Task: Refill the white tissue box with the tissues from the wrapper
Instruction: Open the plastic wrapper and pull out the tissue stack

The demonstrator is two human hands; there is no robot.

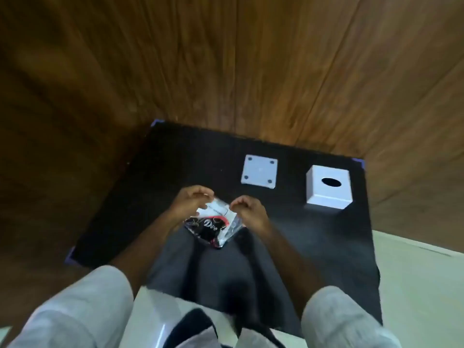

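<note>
A clear plastic tissue wrapper (213, 224) with black and red print and white tissues inside hangs over my lap. My left hand (190, 200) pinches its top left edge and my right hand (249, 209) pinches its top right edge, fingers closed on the plastic. The white tissue box (329, 188), a cube with a dark oval slot on top, stands on the black mat (175, 159) to the far right. Its flat white base plate (259, 175), with four small dark pads at the corners, lies left of the box, beyond my hands.
The black mat covers a small table bordered by brown wood-panel walls (226, 59) at the back and left. A pale floor (414, 272) shows at the right. My grey-clad lap and pale sleeves fill the lower part of the view.
</note>
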